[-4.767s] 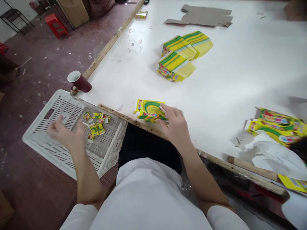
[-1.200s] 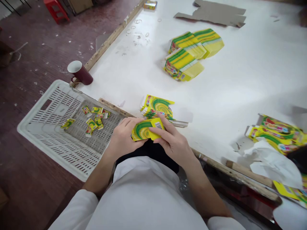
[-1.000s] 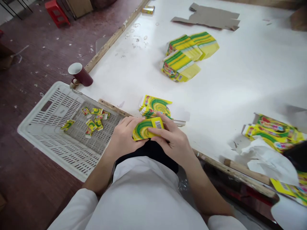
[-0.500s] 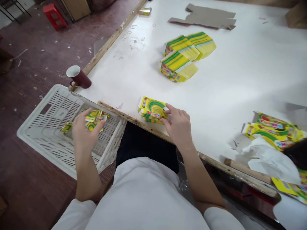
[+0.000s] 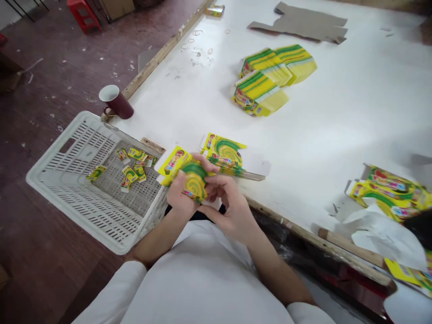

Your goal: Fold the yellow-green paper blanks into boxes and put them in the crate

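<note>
Box (image 5: pixel 195 182), yellow and green, is in your left hand (image 5: pixel 180 194), your thumb across its face and your fingers closed behind it, above the near edge of the white table (image 5: pixel 175 114). Your right hand (image 5: pixel 234 209) is half curled at the box's right end; whether it grips, I cannot tell. Just beyond, a stack of flat cartons (image 5: pixel 222 148) lies on the table. At left, a basket (image 5: pixel 62 176) holds small boxes (image 5: pixel 128 174); a mug (image 5: pixel 120 105) stands farther off.
</note>
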Demonstrator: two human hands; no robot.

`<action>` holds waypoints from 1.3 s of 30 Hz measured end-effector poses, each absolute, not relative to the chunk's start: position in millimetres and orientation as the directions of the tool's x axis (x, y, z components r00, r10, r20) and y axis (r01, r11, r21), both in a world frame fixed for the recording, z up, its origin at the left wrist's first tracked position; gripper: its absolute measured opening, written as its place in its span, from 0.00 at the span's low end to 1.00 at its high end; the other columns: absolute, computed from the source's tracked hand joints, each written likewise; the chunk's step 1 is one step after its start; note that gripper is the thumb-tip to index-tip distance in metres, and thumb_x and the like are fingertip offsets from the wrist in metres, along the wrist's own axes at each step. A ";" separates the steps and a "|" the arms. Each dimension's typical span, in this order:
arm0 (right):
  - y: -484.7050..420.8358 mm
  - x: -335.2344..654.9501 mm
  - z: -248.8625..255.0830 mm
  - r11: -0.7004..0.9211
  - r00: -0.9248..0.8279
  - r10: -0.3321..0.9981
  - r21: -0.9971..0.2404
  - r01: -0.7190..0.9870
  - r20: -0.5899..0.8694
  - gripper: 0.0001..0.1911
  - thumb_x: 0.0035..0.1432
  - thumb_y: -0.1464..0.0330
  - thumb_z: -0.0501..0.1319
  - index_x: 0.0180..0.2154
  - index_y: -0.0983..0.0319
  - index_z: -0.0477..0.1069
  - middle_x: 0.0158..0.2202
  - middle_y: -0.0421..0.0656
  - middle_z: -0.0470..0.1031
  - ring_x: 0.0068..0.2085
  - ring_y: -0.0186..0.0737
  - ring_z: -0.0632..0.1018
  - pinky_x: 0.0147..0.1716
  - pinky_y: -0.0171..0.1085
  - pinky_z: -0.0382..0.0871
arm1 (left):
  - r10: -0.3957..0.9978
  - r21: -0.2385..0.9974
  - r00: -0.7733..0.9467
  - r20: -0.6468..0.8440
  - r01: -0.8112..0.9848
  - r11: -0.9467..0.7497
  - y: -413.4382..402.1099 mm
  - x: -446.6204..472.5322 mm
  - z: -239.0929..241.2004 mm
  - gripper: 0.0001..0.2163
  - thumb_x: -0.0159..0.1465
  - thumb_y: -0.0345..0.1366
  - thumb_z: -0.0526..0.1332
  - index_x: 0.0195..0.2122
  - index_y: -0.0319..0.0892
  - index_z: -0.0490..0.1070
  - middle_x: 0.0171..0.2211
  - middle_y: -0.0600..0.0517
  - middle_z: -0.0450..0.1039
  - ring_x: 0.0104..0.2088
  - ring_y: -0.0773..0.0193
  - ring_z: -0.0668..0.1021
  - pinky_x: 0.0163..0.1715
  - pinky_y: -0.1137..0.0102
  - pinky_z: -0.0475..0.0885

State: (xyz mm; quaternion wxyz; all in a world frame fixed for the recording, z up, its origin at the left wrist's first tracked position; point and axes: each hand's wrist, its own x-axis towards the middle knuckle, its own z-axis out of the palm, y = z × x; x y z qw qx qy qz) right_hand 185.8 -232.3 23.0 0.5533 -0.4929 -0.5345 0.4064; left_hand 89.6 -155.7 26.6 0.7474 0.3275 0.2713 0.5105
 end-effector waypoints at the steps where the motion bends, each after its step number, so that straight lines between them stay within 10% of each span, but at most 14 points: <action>1: -233.3 179.9 22.3 0.179 0.076 0.981 -0.984 -0.004 0.178 0.25 0.61 0.66 0.67 0.56 0.54 0.62 0.43 0.42 0.70 0.40 0.35 0.75 0.38 0.34 0.74 | 0.953 0.732 0.299 -0.058 -0.636 0.244 -155.3 92.4 32.1 0.19 0.59 0.56 0.63 0.38 0.45 0.70 0.29 0.53 0.67 0.31 0.63 0.75 0.37 0.66 0.75; 5: -230.3 172.3 16.1 0.193 0.098 0.976 -0.981 0.025 0.194 0.27 0.57 0.60 0.71 0.56 0.56 0.68 0.41 0.43 0.70 0.39 0.37 0.73 0.39 0.37 0.73 | 0.986 0.753 0.158 -0.045 -0.643 0.137 -151.4 92.9 42.0 0.26 0.53 0.63 0.66 0.31 0.43 0.69 0.24 0.57 0.58 0.23 0.70 0.65 0.26 0.73 0.69; 9: -224.0 186.4 9.5 0.185 0.258 0.944 -0.977 0.106 0.206 0.16 0.61 0.62 0.68 0.49 0.57 0.73 0.41 0.43 0.72 0.40 0.38 0.74 0.40 0.38 0.72 | 0.983 0.835 0.168 -0.078 -0.528 0.157 -155.1 88.0 33.7 0.34 0.43 0.72 0.66 0.34 0.44 0.74 0.31 0.53 0.70 0.30 0.65 0.73 0.30 0.71 0.74; 16: -224.0 201.9 16.8 0.262 0.312 0.911 -0.963 0.068 0.270 0.02 0.59 0.71 0.68 0.34 0.59 0.77 0.30 0.39 0.72 0.32 0.33 0.73 0.30 0.33 0.68 | 0.979 0.917 0.181 -0.093 -0.368 0.155 -156.7 73.2 12.8 0.16 0.58 0.52 0.71 0.28 0.43 0.77 0.24 0.54 0.74 0.26 0.67 0.76 0.31 0.71 0.75; 20: -231.9 216.4 27.8 0.281 0.277 0.879 -0.891 0.357 0.388 0.09 0.59 0.76 0.66 0.39 0.57 0.79 0.31 0.39 0.73 0.30 0.31 0.73 0.27 0.32 0.67 | 0.897 0.946 0.435 -0.079 -0.251 0.205 -133.9 41.5 25.4 0.23 0.64 0.59 0.60 0.45 0.45 0.79 0.41 0.46 0.81 0.42 0.55 0.82 0.44 0.60 0.78; 24: -239.8 229.2 35.5 0.338 0.040 0.850 -0.602 0.724 0.525 0.14 0.63 0.78 0.62 0.43 0.54 0.78 0.33 0.39 0.75 0.38 0.35 0.75 0.46 0.40 0.72 | 0.728 0.992 0.684 0.048 0.051 -0.113 -121.7 16.0 49.8 0.41 0.57 0.67 0.61 0.66 0.49 0.62 0.62 0.41 0.69 0.60 0.45 0.74 0.59 0.51 0.71; 27: -240.6 226.6 34.0 0.378 -0.059 0.845 -0.516 0.768 0.532 0.16 0.64 0.75 0.62 0.49 0.48 0.76 0.41 0.39 0.77 0.52 0.41 0.75 0.66 0.53 0.57 | 0.565 0.858 0.818 -0.107 0.364 -0.364 -132.2 20.4 55.6 0.45 0.53 0.51 0.73 0.68 0.48 0.54 0.64 0.40 0.65 0.61 0.44 0.72 0.60 0.51 0.70; 33: -238.1 207.6 15.3 0.167 0.415 0.859 -0.930 0.327 0.300 0.42 0.66 0.53 0.59 0.72 0.47 0.39 0.74 0.44 0.45 0.74 0.55 0.50 0.69 0.60 0.55 | 0.687 0.755 0.726 0.026 0.436 -0.490 -154.2 40.4 37.9 0.36 0.59 0.32 0.68 0.65 0.49 0.52 0.57 0.45 0.70 0.54 0.53 0.77 0.51 0.60 0.76; 39: -233.4 192.4 6.7 -0.058 0.126 0.988 -0.963 -0.262 -0.094 0.26 0.70 0.57 0.53 0.67 0.50 0.59 0.67 0.41 0.64 0.70 0.45 0.62 0.71 0.52 0.55 | 0.565 0.672 0.785 0.255 0.276 -0.687 -158.4 44.6 29.1 0.36 0.58 0.24 0.64 0.65 0.46 0.50 0.57 0.42 0.68 0.58 0.53 0.74 0.53 0.60 0.75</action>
